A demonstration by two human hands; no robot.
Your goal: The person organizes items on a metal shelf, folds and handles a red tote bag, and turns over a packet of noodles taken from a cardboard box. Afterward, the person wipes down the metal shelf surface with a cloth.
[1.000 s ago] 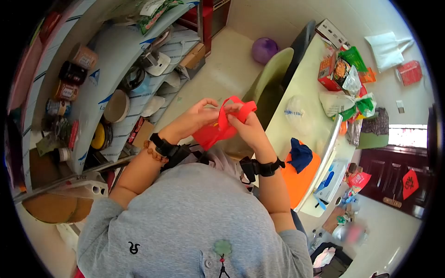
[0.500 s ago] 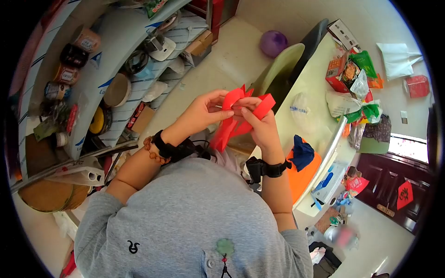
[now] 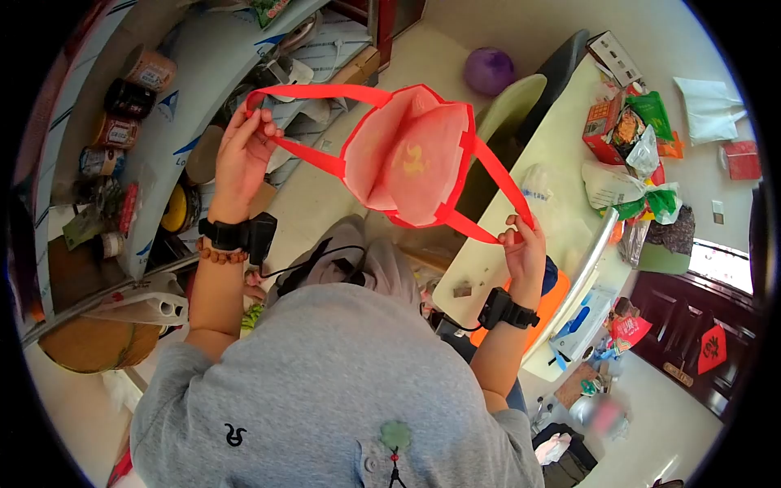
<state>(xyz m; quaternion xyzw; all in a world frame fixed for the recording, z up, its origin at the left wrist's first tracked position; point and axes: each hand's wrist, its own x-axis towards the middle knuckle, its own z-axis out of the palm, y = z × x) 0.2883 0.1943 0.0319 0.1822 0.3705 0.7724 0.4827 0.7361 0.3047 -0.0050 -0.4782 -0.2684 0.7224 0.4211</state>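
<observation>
A red cloth tote bag (image 3: 407, 159) hangs in front of me with its mouth spread open, showing a pale pink inside with a yellowish mark. My left hand (image 3: 246, 146) is closed round one strap loop, up at the left. On the right, my right hand (image 3: 523, 248) grips the other strap loop, above the edge of the table. Both straps are pulled taut away from the bag. Nothing shows inside it except its own lining.
A cream table (image 3: 472, 281) on the right carries an orange board (image 3: 547, 305), a dark blue cloth (image 3: 550, 275) and packaged food (image 3: 626, 126). A purple ball (image 3: 489, 71) lies on the floor near a green chair (image 3: 512, 106). Shelves with jars (image 3: 130, 98) stand at left.
My hands have moved apart, left hand to the left and right hand to the right. The red bag, bunched between them before, is now stretched open by its straps.
</observation>
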